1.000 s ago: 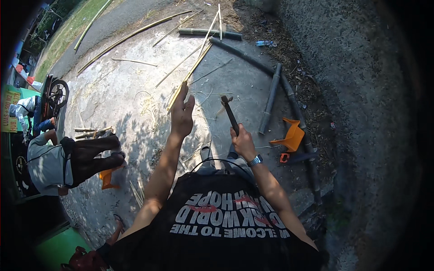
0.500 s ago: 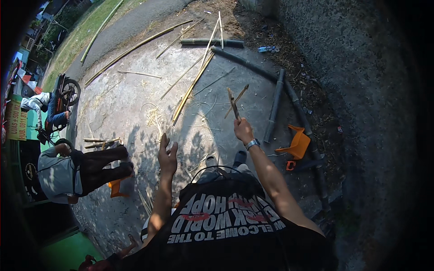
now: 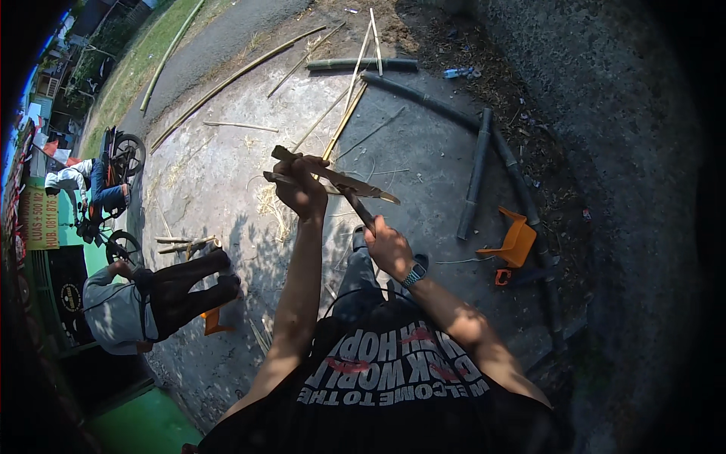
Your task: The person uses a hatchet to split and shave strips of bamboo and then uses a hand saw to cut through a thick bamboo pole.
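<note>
A short bamboo strip [image 3: 302, 160], held raised above the concrete ground [image 3: 219, 189], lies across the left hand [image 3: 301, 189], whose fingers are closed around it. A second thin strip [image 3: 276, 178] projects from the same fist just below the first. A blade [image 3: 363, 186] with a dark handle [image 3: 361, 212] is gripped by the closed fingers of the right hand [image 3: 389, 246]; its flat rests against the bamboo strip just right of the left hand, its tip pointing away to the right. A wristwatch [image 3: 414, 274] sits on the right wrist.

Beyond the bamboo strip, long pale split bamboo slats [image 3: 349, 113] lie on the ground, with straw-like shavings [image 3: 266, 203] near the strip on its left. Farther beyond, a dark green bamboo pole [image 3: 361, 64] lies crosswise. To the right of the strip, a short dark pole [image 3: 475, 174] lies near a long dark curved pole [image 3: 454, 117]. Farther right, an orange plastic stool [image 3: 516, 242] lies tipped beside the curved pole. Well to the left of the strip, another person [image 3: 144, 299] sits on the ground with legs stretched out, an orange object [image 3: 215, 321] just beside them. Farther left stands a parked motorcycle [image 3: 113, 178].
</note>
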The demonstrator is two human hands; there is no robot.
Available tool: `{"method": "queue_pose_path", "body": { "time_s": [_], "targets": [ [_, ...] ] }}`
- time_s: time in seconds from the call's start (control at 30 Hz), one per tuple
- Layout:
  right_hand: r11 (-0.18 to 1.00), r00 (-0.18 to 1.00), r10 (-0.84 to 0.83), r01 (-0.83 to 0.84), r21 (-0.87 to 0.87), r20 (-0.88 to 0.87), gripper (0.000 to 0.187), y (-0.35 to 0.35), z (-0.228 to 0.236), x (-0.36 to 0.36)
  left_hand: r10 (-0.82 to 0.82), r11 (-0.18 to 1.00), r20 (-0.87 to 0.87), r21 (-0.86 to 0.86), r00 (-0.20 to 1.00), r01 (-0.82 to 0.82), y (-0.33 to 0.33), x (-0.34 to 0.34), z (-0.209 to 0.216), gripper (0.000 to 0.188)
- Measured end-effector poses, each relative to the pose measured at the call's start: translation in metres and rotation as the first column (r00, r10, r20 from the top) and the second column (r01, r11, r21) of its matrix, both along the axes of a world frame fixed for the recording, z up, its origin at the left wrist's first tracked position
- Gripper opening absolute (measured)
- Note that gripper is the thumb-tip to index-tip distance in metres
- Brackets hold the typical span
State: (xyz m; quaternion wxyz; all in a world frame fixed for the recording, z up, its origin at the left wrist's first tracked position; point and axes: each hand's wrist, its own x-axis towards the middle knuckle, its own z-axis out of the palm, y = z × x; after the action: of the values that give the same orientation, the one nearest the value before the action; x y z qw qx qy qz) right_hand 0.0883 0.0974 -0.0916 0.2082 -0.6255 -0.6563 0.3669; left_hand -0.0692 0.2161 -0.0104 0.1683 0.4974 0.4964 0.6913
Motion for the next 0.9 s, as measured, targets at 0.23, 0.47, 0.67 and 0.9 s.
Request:
{"method": "queue_pose_path", "body": {
  "time_s": [0.23,0.47,0.67,0.9],
  "targets": [
    [0.988,0.989,0.051,-0.07,-0.138,-0.142,0.038,0.015,-0.1,-0.015,-0.29,0.957,0.036,-0.016,0.956,0.291,-0.003,-0.038,-0.1,0.037],
    [0.934,0.993,-0.013,0.054,-0.354,0.119,0.038,0.053,-0.304,-0.012,-0.121,0.953,-0.006,-0.282,0.993,0.115,0.007,-0.02,-0.243,0.055],
    [0.982,0.995,-0.055,0.068,-0.175,0.078,0.036,0.039,-0.326,-0.011,-0.323,0.945,-0.536,-0.226,0.78,0.237,0.033,-0.103,-0.217,0.047],
    [0.963,0.988,0.156,-0.155,-0.221,-0.016,0.037,0.072,-0.328,-0.045,0.401,0.864,-0.196,-0.243,0.895,-0.441,0.031,-0.145,-0.228,0.057]
  ]
}}
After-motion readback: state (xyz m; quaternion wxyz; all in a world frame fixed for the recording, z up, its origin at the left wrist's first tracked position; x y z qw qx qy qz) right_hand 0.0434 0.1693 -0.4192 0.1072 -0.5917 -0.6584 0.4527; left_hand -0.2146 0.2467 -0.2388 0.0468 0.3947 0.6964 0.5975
